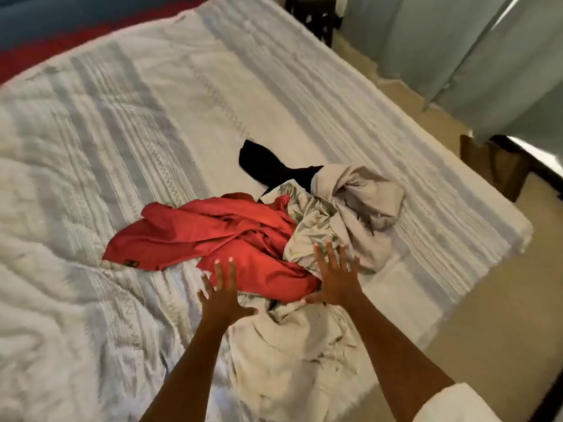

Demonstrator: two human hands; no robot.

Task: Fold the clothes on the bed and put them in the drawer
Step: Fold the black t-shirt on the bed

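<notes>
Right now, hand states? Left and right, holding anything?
Left hand: open, fingers spread, at the near edge of the crumpled red cloth garment, holding nothing.
Right hand: open, fingers spread over the crumpled pale grey-beige garment, holding nothing.

Even, soft indoor light; nothing harsh. Brightest patch at 3 o'clock, a white blown-out sliver beside the curtains point(457, 50), so daylight seems to enter from that side. Bedspread point(122, 141) reads pale and slightly washed, creases marked only by faint grey shading. Shadows weak: a thin dark edge under the red garment point(213, 229) at 8 o'clock of the pile, none sharply cast. Whole frame soft, compression smear visible in the woven pattern. Both hands slightly motion-blurred, fingertips smudged: left hand point(221, 295), right hand point(333, 278). Wide-angle bend: bed edge curves toward 4 o'clock, curtain lines lean. Corners at 11 and 5 o'clock dim, detail mushy.
</notes>
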